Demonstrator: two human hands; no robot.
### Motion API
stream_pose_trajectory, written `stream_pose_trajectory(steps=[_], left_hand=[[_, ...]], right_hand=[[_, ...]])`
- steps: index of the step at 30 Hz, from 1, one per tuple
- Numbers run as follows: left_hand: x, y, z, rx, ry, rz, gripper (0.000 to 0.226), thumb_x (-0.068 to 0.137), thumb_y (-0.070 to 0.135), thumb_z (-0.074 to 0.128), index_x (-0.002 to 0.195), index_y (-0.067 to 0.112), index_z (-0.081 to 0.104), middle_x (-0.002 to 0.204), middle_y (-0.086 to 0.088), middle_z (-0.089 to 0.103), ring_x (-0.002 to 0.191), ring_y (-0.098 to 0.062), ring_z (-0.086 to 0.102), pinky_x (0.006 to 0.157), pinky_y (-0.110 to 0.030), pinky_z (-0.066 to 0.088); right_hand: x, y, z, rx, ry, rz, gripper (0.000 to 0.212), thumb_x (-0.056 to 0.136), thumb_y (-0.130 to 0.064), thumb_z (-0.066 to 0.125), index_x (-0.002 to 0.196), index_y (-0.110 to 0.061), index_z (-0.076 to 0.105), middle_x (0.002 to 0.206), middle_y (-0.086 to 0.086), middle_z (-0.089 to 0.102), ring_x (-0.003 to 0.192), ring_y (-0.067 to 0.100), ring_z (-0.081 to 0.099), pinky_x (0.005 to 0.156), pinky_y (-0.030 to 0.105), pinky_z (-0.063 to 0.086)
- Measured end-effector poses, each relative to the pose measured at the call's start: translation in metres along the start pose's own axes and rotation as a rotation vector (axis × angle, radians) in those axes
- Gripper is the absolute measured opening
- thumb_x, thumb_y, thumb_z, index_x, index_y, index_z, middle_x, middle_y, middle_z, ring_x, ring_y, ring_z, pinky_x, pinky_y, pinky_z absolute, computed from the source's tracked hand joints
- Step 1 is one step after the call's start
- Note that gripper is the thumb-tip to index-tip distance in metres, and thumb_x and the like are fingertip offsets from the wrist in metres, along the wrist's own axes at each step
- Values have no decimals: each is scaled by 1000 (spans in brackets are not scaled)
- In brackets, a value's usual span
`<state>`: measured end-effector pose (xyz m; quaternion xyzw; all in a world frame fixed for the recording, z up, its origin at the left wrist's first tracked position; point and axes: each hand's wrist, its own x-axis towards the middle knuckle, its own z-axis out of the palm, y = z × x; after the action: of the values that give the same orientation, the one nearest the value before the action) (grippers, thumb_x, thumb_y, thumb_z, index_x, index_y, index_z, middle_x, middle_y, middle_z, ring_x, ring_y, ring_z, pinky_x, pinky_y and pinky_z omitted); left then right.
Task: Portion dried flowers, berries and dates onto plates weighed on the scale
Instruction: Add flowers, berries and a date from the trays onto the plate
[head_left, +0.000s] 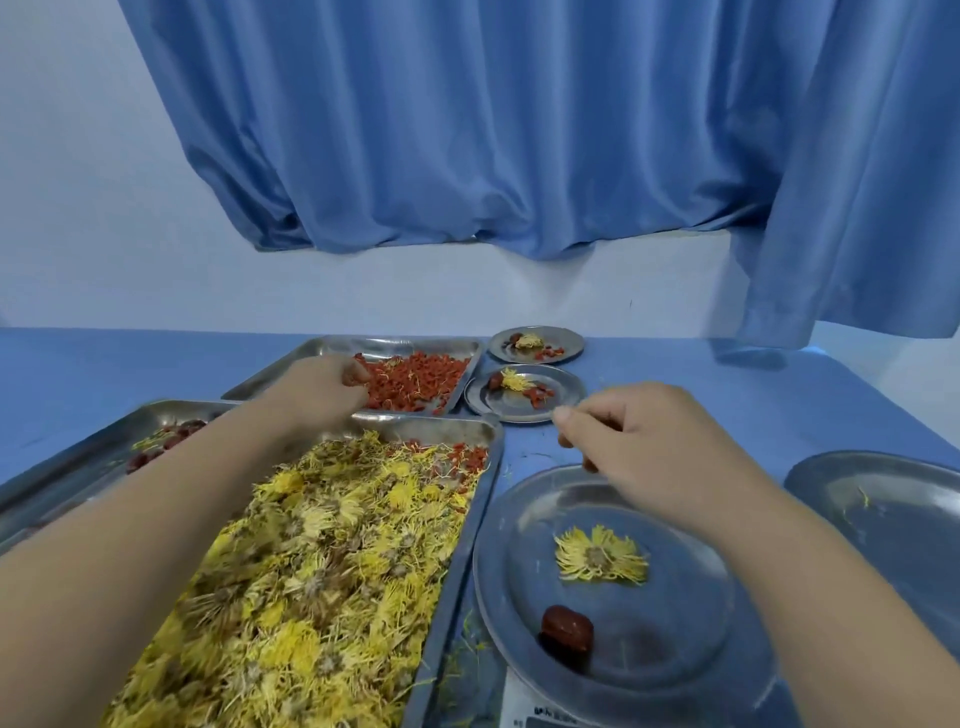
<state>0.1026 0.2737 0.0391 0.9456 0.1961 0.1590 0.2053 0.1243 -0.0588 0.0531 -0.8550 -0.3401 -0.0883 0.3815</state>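
The left hand (322, 387) curls its fingers into the red dried berries (415, 382) in the far rectangular steel tray (332, 344), pinching some. The right hand (639, 447), fingers curled tight, hangs over the far rim of the round steel plate (675, 649) on the white scale (522, 696); whether it holds anything cannot be told. That plate carries 1 yellow dried flower (602, 561) and 1 dark red date (566, 631). The blue counter (675, 364) bears 3 trays and 4 plates.

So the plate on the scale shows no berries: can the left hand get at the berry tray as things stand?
Probably yes. The left hand reaches over the flower tray, its fingers curled into the berries in the berry tray; nothing blocks it.
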Motion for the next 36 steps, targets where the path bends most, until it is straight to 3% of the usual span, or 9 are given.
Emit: stream_pose_trajectory(steps=[3,6,10,11,14,20,25,31,36], left_hand=[[29,-8,14,64,-16,4,25,94,18,54,118,19,61,114,-2,62,76,-7,58,49,-8,46],[51,-6,32,28,-54,-9,19,93,18,54,110,19,62,101,1,61,89,-24,63,77,-41,58],[80,4,51,215,-173,25,26,98,20,46,117,18,64,115,-6,59,108,-22,56,96,-35,41],[84,6,56,227,-198,28,29,100,22,44,119,17,64,120,-8,59,112,-21,56,97,-34,41],[93,11,72,183,-282,63,29,102,38,40,110,21,62,108,1,55,94,-13,51,83,-29,37],[104,18,67,95,-469,112,31,86,58,61,106,35,66,108,17,61,100,-4,55,93,-34,40],[107,14,58,90,-531,80,13,84,37,73,95,30,72,101,13,69,95,-7,61,82,-31,47],[112,11,58,75,-510,75,9,90,16,66,93,21,74,89,3,74,81,-14,67,71,-28,52],[127,0,63,80,-280,61,18,90,12,60,90,28,66,107,3,65,99,-15,60,90,-33,45]], right_hand=[[7,13,-3,-37,-63,45,47,89,-44,53,70,-2,55,68,16,59,45,9,35,47,26,33],[11,25,-11,-20,-149,79,44,87,-45,54,83,-3,64,76,14,63,43,5,36,43,17,32],[14,35,-18,59,-161,151,38,83,-49,55,81,-14,69,72,2,66,41,0,43,41,10,35],[14,38,-18,63,-146,153,36,83,-48,55,79,-16,70,70,1,66,40,0,43,41,10,35],[15,43,-13,26,-101,112,37,84,-47,54,77,-14,69,69,6,63,40,2,39,44,12,35],[16,44,-4,0,-68,50,40,82,-46,52,74,-9,66,61,5,57,42,4,38,46,15,36],[15,44,-2,-30,-38,48,37,84,-43,52,69,-11,64,49,-5,48,43,6,38,50,17,37],[14,42,-3,-66,-21,4,38,85,-39,52,67,-7,61,46,-6,40,44,7,34,48,19,34],[15,44,0,-87,-18,-14,40,85,-41,51,66,-6,55,49,-1,42,45,9,34,50,22,34]])
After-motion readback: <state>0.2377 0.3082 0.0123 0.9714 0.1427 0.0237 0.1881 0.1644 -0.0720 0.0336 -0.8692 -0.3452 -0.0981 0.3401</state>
